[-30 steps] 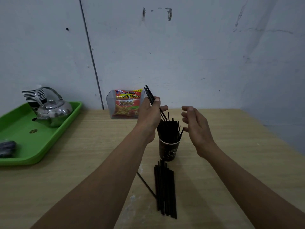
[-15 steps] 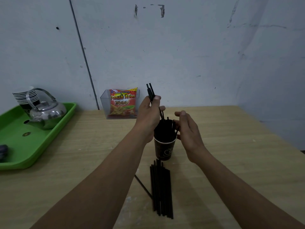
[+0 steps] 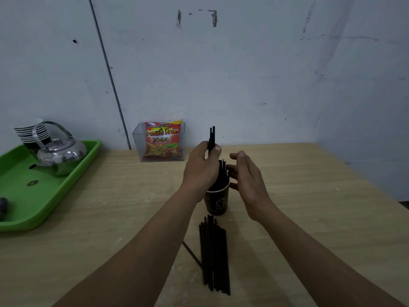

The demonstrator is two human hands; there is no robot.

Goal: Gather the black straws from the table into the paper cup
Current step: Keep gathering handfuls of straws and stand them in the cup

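A dark paper cup [image 3: 217, 202] stands mid-table, packed with several black straws [image 3: 222, 173]. My left hand [image 3: 202, 168] pinches a few black straws [image 3: 212, 138] upright just above the cup, their tips sticking up past my thumb. My right hand [image 3: 245, 176] hovers at the cup's right side with relaxed fingers close to the straws in the cup; whether they touch is unclear. A bundle of several black straws [image 3: 213, 255] lies on the table in front of the cup, with one stray straw [image 3: 191, 253] angled off to its left.
A green tray [image 3: 33, 196] at the left holds a steel kettle [image 3: 58, 155] and a stack of paper cups [image 3: 31, 132]. A clear box with a snack packet [image 3: 162, 141] stands against the wall. The wooden table [image 3: 309, 207] ends at the right.
My left hand has turned its pinched straws from slanted to upright over the cup. My right hand moved in close beside the cup's straws. The camera view shifted slightly.
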